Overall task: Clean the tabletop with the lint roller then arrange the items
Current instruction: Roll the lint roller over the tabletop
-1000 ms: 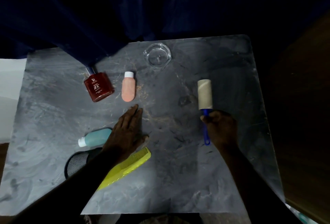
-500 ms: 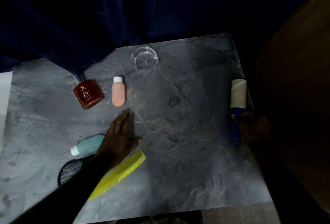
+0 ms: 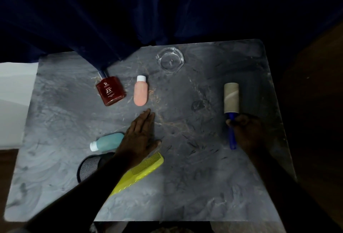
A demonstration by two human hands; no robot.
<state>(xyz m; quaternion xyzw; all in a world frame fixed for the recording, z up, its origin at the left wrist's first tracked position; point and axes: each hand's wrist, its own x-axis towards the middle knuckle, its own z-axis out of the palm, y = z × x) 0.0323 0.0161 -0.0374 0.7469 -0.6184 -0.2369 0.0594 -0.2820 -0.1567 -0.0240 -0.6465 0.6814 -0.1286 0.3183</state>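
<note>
The right hand grips the lint roller by its handle, roll pointing toward the bench's far edge, while the left hand lies flat and empty.

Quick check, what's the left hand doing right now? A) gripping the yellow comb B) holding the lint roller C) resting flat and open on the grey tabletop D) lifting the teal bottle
C: the left hand lies palm-down with fingers spread on the grey marbled tabletop, holding nothing; the blue-handled lint roller is in the right hand.
</note>
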